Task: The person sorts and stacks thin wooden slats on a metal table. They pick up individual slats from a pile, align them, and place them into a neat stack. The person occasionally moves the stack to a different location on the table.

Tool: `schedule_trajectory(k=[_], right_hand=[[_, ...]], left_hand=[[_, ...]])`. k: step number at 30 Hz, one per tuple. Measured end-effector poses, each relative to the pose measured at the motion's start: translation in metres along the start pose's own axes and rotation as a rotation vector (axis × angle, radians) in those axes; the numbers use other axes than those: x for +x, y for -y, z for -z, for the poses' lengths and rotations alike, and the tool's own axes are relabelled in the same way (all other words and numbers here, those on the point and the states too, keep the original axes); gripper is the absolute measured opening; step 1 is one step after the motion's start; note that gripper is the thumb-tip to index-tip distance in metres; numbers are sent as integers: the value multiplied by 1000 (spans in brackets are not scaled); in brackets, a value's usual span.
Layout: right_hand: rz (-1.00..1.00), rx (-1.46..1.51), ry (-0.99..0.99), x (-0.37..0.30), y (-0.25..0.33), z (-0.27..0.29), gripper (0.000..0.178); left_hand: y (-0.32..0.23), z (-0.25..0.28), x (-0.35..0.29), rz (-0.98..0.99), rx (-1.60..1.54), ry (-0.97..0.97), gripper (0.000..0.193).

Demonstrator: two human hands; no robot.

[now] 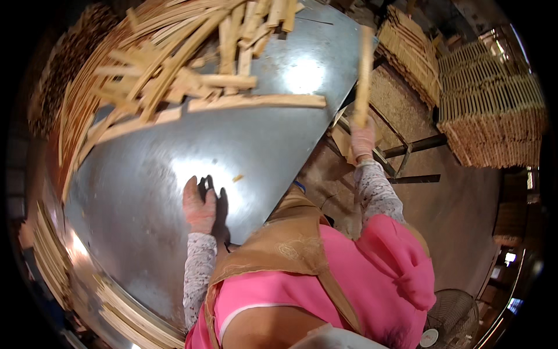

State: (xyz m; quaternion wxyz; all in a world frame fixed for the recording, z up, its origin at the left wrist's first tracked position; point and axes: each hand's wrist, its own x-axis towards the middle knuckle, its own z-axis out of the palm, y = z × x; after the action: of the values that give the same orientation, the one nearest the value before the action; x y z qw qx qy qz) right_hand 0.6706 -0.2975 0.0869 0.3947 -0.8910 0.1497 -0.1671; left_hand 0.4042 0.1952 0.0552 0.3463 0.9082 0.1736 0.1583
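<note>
Strip (pixel 364 72): pointing lengthwise forward from the fingers, near metal table's (pixel 267 139) right edge
Right hand (pixel 363 141): fingers closed round its near end
Left hand (pixel 200 206): well apart, over table, fingers parted, seemingly empty

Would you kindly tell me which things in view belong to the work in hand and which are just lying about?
Apparently in the work:
wooden strip, held in the right hand
metal table, with the open left hand over it
loose wood pieces lying on it

Seemingly just about:
fan, lower right
wood stack, far right
</note>
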Motion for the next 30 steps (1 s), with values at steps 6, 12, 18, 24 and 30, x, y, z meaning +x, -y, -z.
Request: schedule_trajectory(k=[6,12,18,24,30], right_hand=[[-434,-81,-127,115,-219,6,47],[-605,20,-91,161,-281,-71,41],[-384,61,309,155,-329,-150,33],[-157,-221,654,142,-304,-154,33],[893,-244,1763,75,-281,-87,34]], left_hand=[[-119,-155,169,-245,373,225,68],[-117,-184,255,-185,835,310,65],[-155,-191,275,-127,882,438,53],[-170,-176,263,-61,979,511,46],[-204,-163,251,-65,707,796,48]])
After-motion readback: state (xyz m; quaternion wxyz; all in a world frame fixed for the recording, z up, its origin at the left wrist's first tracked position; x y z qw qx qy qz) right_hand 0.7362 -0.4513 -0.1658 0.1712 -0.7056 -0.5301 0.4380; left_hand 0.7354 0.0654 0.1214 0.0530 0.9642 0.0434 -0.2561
